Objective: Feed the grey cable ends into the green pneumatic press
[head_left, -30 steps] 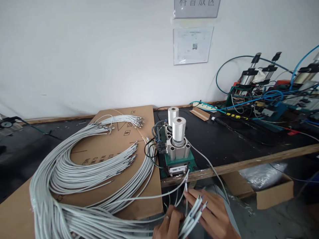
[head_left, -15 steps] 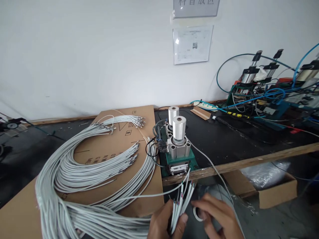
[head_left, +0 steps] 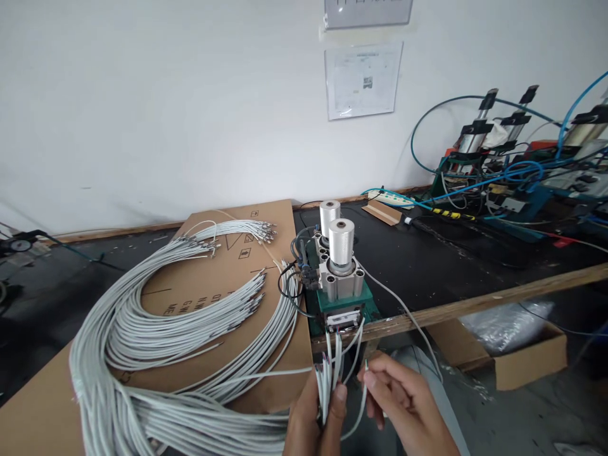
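Observation:
My left hand [head_left: 313, 418] is closed around a bunch of white cables [head_left: 325, 389], their cut ends pointing up with small coloured wire tips. To its right, my right hand [head_left: 403, 399] pinches a single white cable [head_left: 363, 399] just below its dark-tipped end. That cable's lower part curves back toward my left hand. Just beyond the bunch stands a small pneumatic press [head_left: 342, 278] with two knurled silver cylinders on a green base. Several cable ends reach up to its front edge. A large coil of white cables [head_left: 90, 354] lies at the left.
Flattened cardboard [head_left: 266, 380] lies under the coil on the black bench [head_left: 451, 266]. More pneumatic devices [head_left: 475, 139] with blue hoses stand at the back right, near a power strip [head_left: 392, 199]. Below the bench's wooden edge sits an open carton [head_left: 529, 364] holding clear plastic.
The bunch in my left hand has shifted slightly left and tilts less. My right hand has turned and now pinches one cable; the white ring seen at its fingers is no longer visible.

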A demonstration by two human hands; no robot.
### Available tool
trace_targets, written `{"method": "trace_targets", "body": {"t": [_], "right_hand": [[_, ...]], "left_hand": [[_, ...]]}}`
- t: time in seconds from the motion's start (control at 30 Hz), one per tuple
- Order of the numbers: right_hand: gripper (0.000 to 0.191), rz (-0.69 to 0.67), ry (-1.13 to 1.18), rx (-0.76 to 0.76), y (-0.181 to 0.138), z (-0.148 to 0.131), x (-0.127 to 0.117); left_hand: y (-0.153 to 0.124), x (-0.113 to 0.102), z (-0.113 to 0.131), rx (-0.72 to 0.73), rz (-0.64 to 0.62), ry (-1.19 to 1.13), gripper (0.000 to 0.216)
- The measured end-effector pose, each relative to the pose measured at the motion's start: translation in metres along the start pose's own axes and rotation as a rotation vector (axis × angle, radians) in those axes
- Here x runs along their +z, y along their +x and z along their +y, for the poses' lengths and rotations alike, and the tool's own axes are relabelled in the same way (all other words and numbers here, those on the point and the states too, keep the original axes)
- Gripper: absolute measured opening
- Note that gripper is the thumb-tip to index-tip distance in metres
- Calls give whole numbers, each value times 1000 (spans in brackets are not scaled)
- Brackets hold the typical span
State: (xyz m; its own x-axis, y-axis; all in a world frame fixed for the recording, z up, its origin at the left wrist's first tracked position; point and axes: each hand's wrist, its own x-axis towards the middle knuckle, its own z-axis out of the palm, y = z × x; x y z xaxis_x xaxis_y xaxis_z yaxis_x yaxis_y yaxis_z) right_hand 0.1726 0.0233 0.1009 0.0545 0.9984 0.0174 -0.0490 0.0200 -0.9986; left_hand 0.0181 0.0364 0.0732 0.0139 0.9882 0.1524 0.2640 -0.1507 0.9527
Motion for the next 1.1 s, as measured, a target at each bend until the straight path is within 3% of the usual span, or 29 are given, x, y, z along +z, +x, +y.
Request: {"method": "trace_targets", "body": {"t": [0.07, 0.27, 0.63, 0.97, 1.1], "right_hand": [[35, -44, -121, -58, -2, -2, 0], [34, -59, -284, -184, -2, -7, 5], [27, -209, -418, -244, 0, -9, -2], [27, -168, -404, -328, -2, -7, 4], [28, -120, -370, -245, -3, -5, 7]], "left_hand": [[5, -1, 10, -12, 31, -2, 37], [18, -3, 22, 40, -165, -95, 28], [14, -2, 12, -19, -135, -86, 22], [12, 0, 2, -24, -154, -42, 20], [16, -2, 7, -38, -214, -69, 15]]}}
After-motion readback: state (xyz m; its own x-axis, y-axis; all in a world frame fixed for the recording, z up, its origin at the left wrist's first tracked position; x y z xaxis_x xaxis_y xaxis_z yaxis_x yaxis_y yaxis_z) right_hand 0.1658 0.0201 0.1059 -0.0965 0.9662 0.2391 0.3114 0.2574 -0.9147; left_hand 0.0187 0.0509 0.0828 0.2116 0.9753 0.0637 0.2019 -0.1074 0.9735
